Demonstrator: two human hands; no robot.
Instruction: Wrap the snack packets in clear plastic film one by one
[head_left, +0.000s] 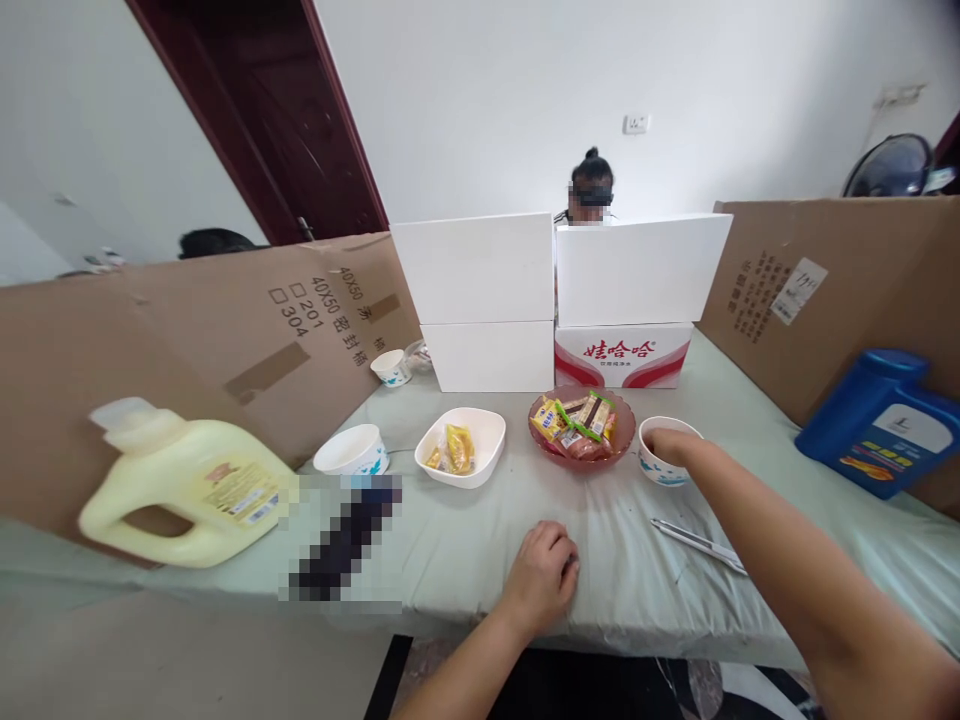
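Note:
My left hand (544, 572) rests on the cloth near the front edge of the table, its fingers curled into a loose fist with nothing visible in it. Into a white paper bowl (664, 474) with blue print reaches my right hand (667, 447); its fingers are hidden inside. Left of that bowl stands a pinkish, scalloped glass bowl (581, 463) filled with wrapped snacks (586, 420). A square white bowl (480, 465) holds a few yellow-wrapped snacks (457, 450). Beside my right forearm lies a pair of metal tongs (694, 542).
More paper bowls stand at the left (352, 452) and farther back (391, 369). A pale yellow jug (187, 490) and a blue bottle (885, 425) flank the table. White boxes (480, 290) and cardboard panels (187, 350) form walls; a person (591, 185) is behind them. One patch is pixelated.

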